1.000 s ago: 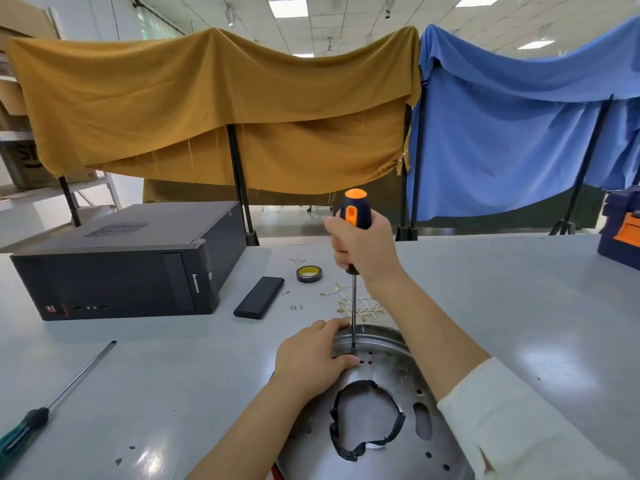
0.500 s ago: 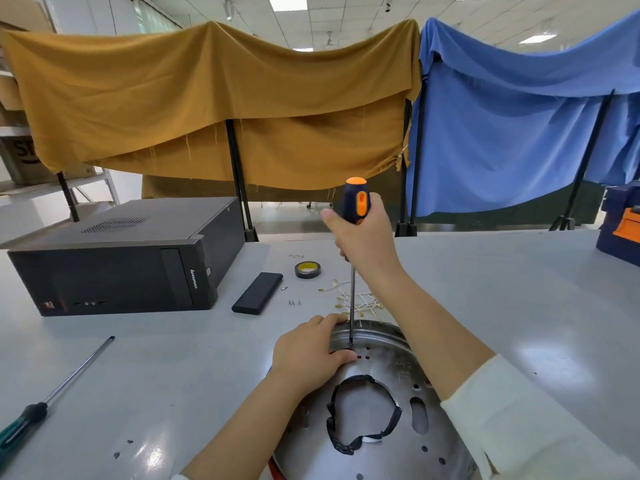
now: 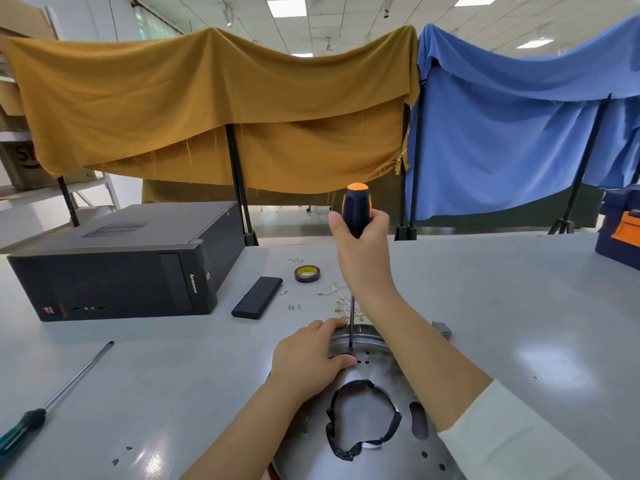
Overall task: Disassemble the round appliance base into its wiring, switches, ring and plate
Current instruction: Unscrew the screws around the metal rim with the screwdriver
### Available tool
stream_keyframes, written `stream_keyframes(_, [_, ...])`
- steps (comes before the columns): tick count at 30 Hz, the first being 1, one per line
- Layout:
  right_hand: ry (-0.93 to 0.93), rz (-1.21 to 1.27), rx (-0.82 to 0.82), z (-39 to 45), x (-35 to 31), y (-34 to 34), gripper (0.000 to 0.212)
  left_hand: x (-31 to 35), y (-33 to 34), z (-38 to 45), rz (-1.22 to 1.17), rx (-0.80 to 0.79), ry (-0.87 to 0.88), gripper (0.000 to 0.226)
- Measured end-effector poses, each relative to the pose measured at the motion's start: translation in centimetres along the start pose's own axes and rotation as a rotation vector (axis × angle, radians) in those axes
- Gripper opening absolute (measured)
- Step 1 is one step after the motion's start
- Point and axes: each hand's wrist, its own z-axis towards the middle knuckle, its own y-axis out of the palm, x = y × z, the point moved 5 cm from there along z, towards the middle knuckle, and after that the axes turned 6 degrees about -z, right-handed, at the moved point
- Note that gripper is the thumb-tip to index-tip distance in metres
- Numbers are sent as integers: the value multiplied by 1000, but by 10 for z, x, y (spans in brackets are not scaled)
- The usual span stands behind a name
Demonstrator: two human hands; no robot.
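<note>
The round metal appliance base (image 3: 374, 445) lies at the table's near edge, with a black band (image 3: 363, 417) around its centre hole. My left hand (image 3: 308, 358) presses on the base's far rim, fingers curled over it. My right hand (image 3: 360, 244) grips an orange-and-black screwdriver (image 3: 356, 209) held upright. Its tip (image 3: 350, 346) meets the plate beside my left thumb. Loose white wires with brass terminals (image 3: 341, 301) lie just beyond the base.
A black desktop computer (image 3: 124, 265) stands at the left. A black flat case (image 3: 258, 296), a tape roll (image 3: 307, 274) and small screws (image 3: 293, 307) lie mid-table. A green-handled screwdriver (image 3: 52, 403) rests at near left. A small grey part (image 3: 441, 328) sits to the right.
My right hand has shifted its grip around the screwdriver handle while the tip stays at the same spot on the plate. My left hand has stayed put on the rim.
</note>
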Motion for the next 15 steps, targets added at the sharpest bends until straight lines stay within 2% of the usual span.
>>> stream_keyframes(2, [9, -17, -121, 3, -3, 3, 18, -1, -1, 0, 4, 1, 0, 55])
stream_keyframes(5, [118, 238, -465, 8, -3, 9, 24, -1, -1, 0, 9, -1, 2, 56])
stream_keyframes(6, [126, 265, -515, 8, -3, 9, 23, -1, -1, 0, 10, 0, 2, 56])
stream_keyframes(8, [103, 140, -495, 7, -4, 5, 21, -1, -1, 0, 9, -1, 3, 56])
stream_keyframes(11, [19, -140, -285, 1, -6, 1, 23, -1, -1, 1, 5, -4, -4, 55])
stream_keyframes(15, [-28, -71, -84, -4, -5, 6, 17, -1, 0, 0, -2, -2, -3, 52])
